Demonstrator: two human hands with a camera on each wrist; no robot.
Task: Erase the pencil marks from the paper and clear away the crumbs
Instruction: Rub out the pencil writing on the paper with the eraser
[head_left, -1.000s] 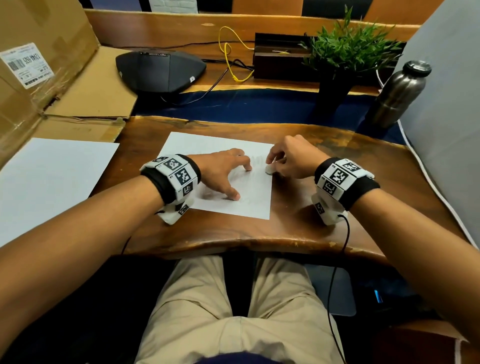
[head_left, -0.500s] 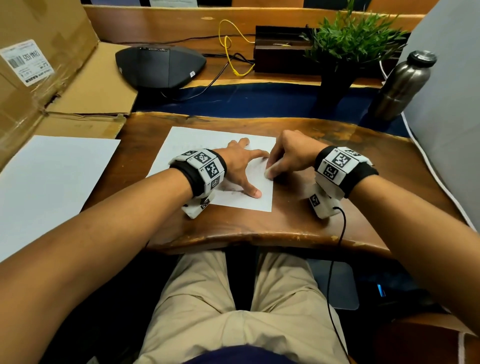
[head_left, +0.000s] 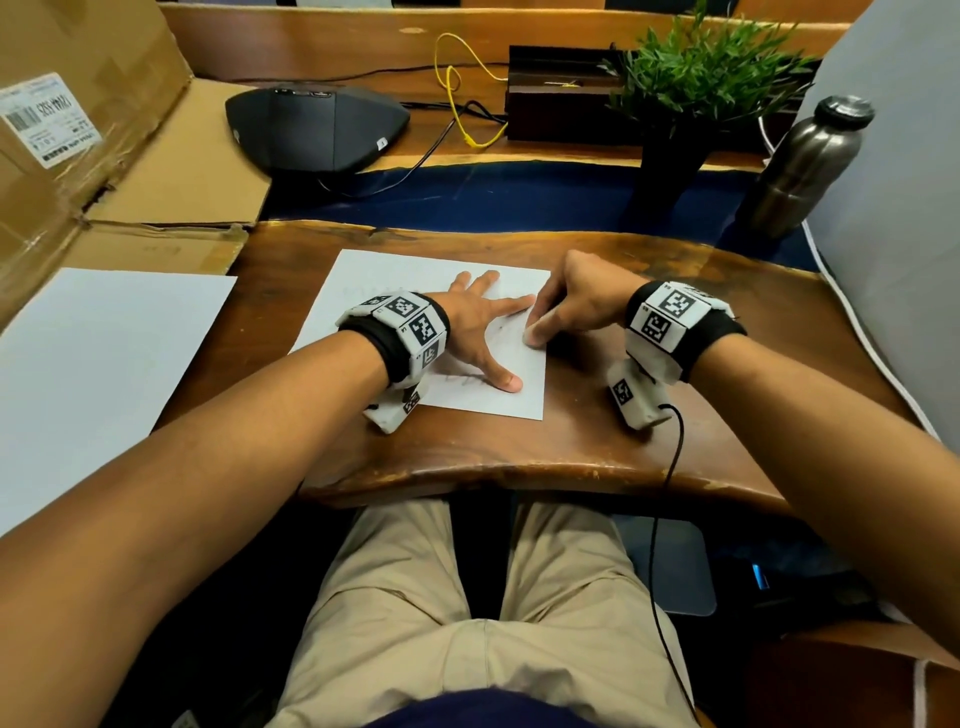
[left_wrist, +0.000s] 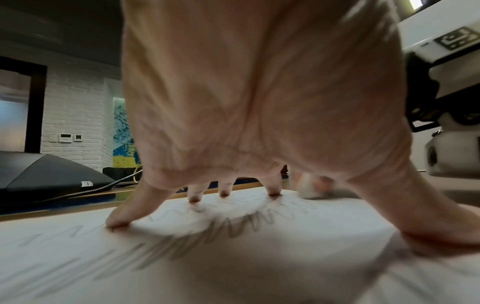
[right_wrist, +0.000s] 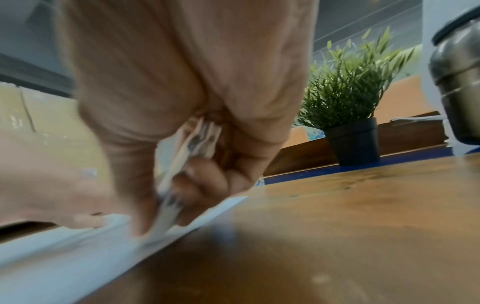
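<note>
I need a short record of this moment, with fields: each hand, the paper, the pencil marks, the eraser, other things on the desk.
left hand: fingers spread, pressing flat on the paper
right hand: pinches the eraser at the paper's right edge
paper: lies flat on the wooden desk
pencil marks: zigzag lines remain under the left hand
eraser: white, blurred, tip on the paper
others: potted plant, metal bottle, cardboard box
</note>
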